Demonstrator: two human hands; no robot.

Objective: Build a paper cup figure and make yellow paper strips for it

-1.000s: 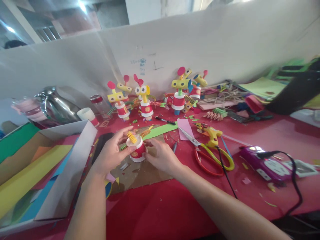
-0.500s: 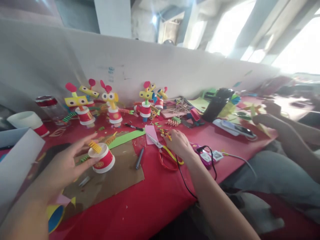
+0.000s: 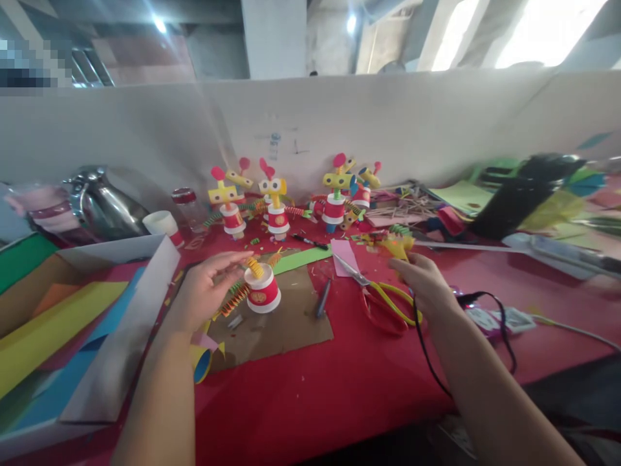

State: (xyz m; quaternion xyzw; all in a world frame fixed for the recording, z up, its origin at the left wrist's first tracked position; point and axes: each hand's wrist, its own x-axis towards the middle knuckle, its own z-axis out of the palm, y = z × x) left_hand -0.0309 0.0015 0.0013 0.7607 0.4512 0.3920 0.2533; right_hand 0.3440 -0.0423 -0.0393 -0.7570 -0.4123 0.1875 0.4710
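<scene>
Now our R hand [image 3: 429, 285] has grip closed round yellow glue gun [image 3: 398, 247], nr scissors [image 3: 361, 279]. Our L hand [image 3: 206, 285] by yellow paper spring [image 3: 255, 266] atop paper cup [image 3: 266, 295]; can't tell if grip's closed. Cup upside down on cardboard [image 3: 295, 307], on red surface [image 3: 310, 388]; pen [image 3: 323, 298] nr cardboard's R edge.

white partition [image 3: 412, 123] behind a red table [image 3: 291, 414], with bright, probable windows [image 3: 528, 32] at upper right
</scene>
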